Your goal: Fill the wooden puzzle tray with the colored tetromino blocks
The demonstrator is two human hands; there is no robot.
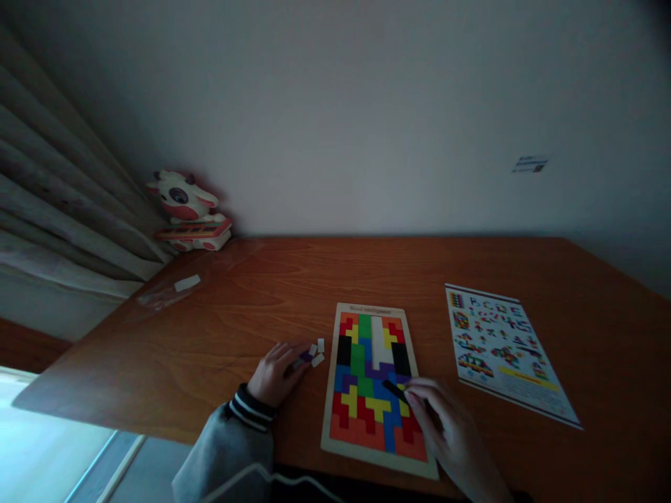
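A wooden puzzle board [328,419] filled with coloured block pieces lies on the table, with a tall white area in its upper middle. Over its lower right part, my right hand [440,416] pinches a black piece [394,390], tilted above the coloured blocks. To the left of the board, my left hand [277,370] rests on the table, its fingers closed around a purple piece [305,356]. Small white pieces [317,360] lie at those fingertips.
A printed sheet [508,349] with coloured pictures lies right of the board. A cow-shaped toy [191,213] stands at the back left, near a curtain [63,202]. Clear plastic with a white label [187,283] lies on the left of the wooden table [251,279].
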